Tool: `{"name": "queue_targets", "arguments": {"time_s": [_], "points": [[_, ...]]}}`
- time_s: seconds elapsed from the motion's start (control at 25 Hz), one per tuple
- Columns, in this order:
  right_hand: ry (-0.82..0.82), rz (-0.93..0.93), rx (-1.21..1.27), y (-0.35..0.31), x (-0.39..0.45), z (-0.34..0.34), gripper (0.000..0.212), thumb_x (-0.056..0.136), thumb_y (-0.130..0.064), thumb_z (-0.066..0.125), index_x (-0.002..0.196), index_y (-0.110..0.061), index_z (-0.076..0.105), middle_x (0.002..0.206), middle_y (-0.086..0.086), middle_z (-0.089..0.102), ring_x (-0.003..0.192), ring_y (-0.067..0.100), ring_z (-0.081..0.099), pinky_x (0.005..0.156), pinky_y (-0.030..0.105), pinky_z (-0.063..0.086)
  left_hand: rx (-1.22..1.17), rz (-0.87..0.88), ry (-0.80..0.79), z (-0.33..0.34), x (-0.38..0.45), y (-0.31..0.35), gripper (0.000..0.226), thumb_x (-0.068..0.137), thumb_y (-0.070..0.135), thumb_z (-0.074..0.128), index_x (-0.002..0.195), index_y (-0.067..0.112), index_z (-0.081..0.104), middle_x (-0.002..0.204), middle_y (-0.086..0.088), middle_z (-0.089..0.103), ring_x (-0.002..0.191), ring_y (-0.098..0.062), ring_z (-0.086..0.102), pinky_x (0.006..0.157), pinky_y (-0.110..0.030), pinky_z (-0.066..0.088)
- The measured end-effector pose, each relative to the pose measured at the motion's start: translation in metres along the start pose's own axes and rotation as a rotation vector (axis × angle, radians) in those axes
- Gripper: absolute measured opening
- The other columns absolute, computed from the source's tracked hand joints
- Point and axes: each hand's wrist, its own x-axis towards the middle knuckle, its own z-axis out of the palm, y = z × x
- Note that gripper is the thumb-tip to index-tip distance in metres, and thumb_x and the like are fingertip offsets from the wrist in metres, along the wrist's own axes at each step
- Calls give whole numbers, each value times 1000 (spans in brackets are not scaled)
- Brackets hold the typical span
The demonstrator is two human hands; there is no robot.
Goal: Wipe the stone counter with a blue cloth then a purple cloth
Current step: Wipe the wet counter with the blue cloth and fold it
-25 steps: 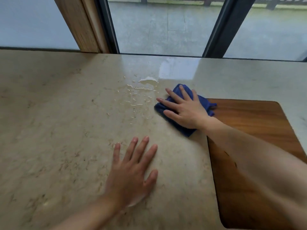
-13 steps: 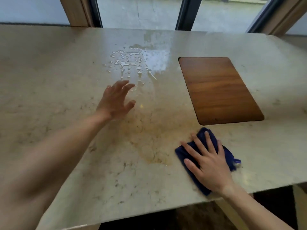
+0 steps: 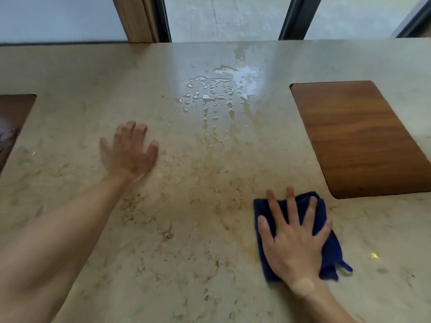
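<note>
Two bare hands lie on the stone surface (image 3: 163, 241), both palm-down. The right hand (image 3: 295, 241) presses flat on the blue cloth (image 3: 331, 250) near the front right of the surface, fingers spread wide over it; its grip is not closed around the fabric, only pressing on it. The cloth is bunched under the palm, with a loose corner trailing out to the right. The left hand (image 3: 130, 152) rests flat and empty on bare stone well to the left, fingers spread, grip wide and holding nothing.

Farther back, between the hands and nearer the window (image 3: 224, 17), a patch of water droplets (image 3: 214, 94) glistens on the stone, well apart from the cloth. A wooden inset panel (image 3: 359, 138) sits to the right, just beyond the cloth. At the far left edge is a second dark recess (image 3: 14, 117) with something pale purple (image 3: 5, 134) in it, too blurred to identify.
</note>
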Motion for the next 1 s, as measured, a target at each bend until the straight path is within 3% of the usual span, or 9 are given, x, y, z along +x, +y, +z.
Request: {"name": "queue_targets", "arguments": {"time_s": [0.08, 0.2, 0.32, 0.44, 0.6, 0.8, 1.0], "points": [[18, 14, 30, -22, 67, -14, 63, 91, -68, -3, 150, -54, -18, 167, -7, -15, 151, 38, -17, 114, 71, 0, 1, -5, -8, 1, -2, 0, 61, 93, 58, 25, 148, 31, 29, 162, 1, 22, 151, -21, 14, 116, -63, 12], [123, 7, 30, -52, 179, -38, 62, 95, -66, 3, 155, -50, -1, 169, -4, 1, 153, 40, -5, 113, 73, 1, -17, -14, 1, -4, -2, 2, 63, 90, 57, 25, 146, 30, 32, 161, 1, 25, 150, -22, 17, 115, -63, 13], [39, 6, 44, -74, 301, -66, 61, 96, -66, 9, 154, -52, -3, 169, -8, -8, 152, 38, -13, 113, 72, -7, -31, -25, 3, -3, -3, 2, 65, 88, 57, 27, 147, 30, 35, 161, 1, 27, 150, -24, 18, 116, -62, 10], [24, -9, 60, -94, 414, -97, 61, 96, -66, 11, 155, -51, 0, 169, -8, -7, 152, 38, -12, 113, 72, -6, -36, -4, 32, -2, -4, 3, 65, 85, 54, 35, 143, 26, 44, 157, -2, 36, 147, -28, 28, 114, -65, 15], [11, -174, -21, -130, 522, -125, 58, 97, -65, 14, 154, -53, 4, 169, -10, -2, 153, 36, -8, 115, 71, -3, -21, 28, 104, 3, -2, 3, 66, 81, 52, 43, 140, 23, 49, 154, -6, 43, 142, -31, 37, 111, -67, 20], [-28, -453, -122, -182, 554, -126, 54, 98, -66, 14, 151, -58, 3, 168, -14, -2, 154, 30, -2, 116, 68, -1, 14, 31, 73, 5, 2, -2, 67, 82, 52, 42, 143, 24, 43, 156, -5, 38, 146, -30, 31, 113, -67, 18], [8, -634, -118, -174, 489, -106, 55, 97, -69, 15, 150, -60, 4, 165, -13, -21, 154, 24, -11, 120, 62, -6, 12, -4, 0, -1, 2, 1, 66, 86, 54, 36, 145, 26, 40, 158, -3, 34, 148, -30, 27, 113, -68, 16]]}}
